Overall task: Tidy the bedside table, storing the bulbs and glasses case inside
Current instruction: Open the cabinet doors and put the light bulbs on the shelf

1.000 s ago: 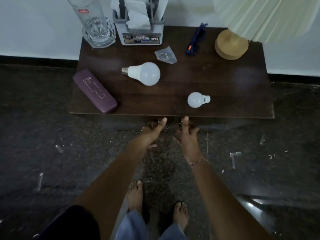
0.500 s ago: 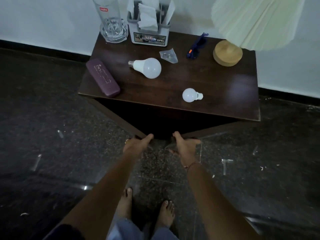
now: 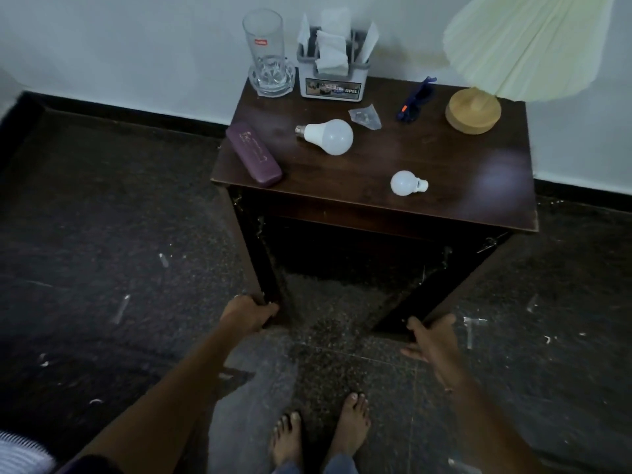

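Note:
On the dark wooden bedside table lie a large white bulb, a small white bulb near the front edge, and a purple glasses case at the front left corner. Below the top, both cabinet doors stand swung wide, showing a dark inside. My left hand grips the edge of the left door. My right hand holds the edge of the right door, thumb over it and fingers loosely spread.
At the back stand a tall glass, a grey holder with papers, a small plastic packet, blue glasses and a lamp with a wooden base. My bare feet stand on the speckled floor.
Both doors have swung from nearly closed to wide open, my hands moving apart with them. The camera view has shifted back and left.

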`<move>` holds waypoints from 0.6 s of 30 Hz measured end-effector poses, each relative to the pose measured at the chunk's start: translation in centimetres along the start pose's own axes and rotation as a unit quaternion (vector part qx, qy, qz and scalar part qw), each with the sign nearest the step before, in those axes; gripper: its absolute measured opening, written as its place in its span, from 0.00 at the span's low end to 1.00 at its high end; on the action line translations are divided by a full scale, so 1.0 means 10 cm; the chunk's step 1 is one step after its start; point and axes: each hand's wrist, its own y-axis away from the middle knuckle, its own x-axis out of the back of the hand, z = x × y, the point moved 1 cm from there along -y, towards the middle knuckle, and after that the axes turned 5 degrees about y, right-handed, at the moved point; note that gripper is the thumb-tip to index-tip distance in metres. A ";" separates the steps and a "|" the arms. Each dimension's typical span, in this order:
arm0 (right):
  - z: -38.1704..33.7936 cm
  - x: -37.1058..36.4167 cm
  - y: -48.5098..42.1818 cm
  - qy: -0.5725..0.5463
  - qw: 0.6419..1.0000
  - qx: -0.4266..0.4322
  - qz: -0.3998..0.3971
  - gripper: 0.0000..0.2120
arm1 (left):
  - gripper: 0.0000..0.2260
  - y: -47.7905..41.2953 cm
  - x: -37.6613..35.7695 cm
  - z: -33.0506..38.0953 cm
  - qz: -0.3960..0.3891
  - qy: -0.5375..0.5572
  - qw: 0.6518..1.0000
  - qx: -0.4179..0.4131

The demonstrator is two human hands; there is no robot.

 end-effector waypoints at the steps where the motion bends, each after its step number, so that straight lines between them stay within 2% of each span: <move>1: 0.06 0.07 0.03 0.008 1.000 0.000 0.005 0.15 | 0.14 0.01 0.08 -0.07 0.001 -0.022 1.000 0.001; 8: 0.39 0.52 0.04 0.040 0.998 0.023 0.032 0.16 | 0.13 0.03 0.63 -0.44 0.011 -0.135 0.991 -0.015; 18: 0.54 0.83 -0.02 0.113 0.992 -0.013 0.056 0.19 | 0.16 0.02 1.05 -0.62 0.078 -0.219 0.972 -0.044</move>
